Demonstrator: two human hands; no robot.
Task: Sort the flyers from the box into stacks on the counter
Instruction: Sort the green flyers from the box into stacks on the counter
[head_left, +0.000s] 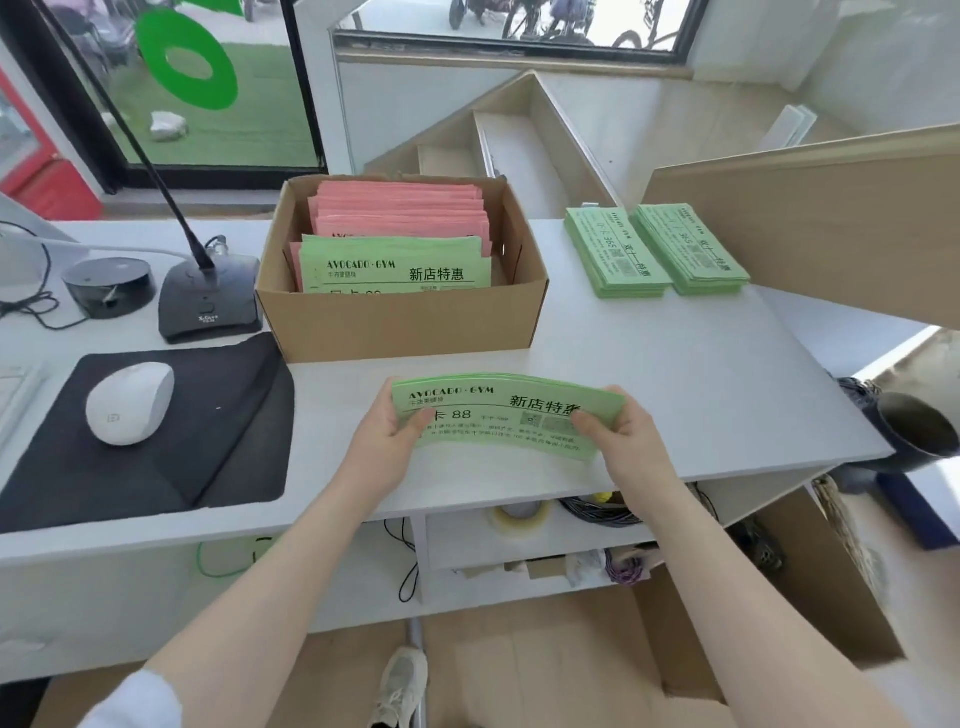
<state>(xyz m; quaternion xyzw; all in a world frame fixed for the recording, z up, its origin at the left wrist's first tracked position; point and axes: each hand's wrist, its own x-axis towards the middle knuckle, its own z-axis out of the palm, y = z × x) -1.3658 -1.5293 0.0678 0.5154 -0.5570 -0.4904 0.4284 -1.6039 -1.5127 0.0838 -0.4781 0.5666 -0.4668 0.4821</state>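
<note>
The current step appears to be squaring a batch before placement. The left hand (390, 435) and the right hand (621, 434) each grip one short end of a bundle of green flyers (506, 413), thumbs on top, fingers curled beneath. The bundle bows upward at its middle and sits at the near edge of the counter (727, 395), in front of the box (402, 322); whether it touches the surface cannot be determined.

The box contains further green flyers (395, 265) at its near end and pink flyers (402, 210) behind them. Two green stacks (657, 249) lie side by side at the far right of the counter.

The next move likely calls for flattening the bundle, aligning its edges, and laying it down as a separate stack, since its print seems to differ from those two stacks.
</note>
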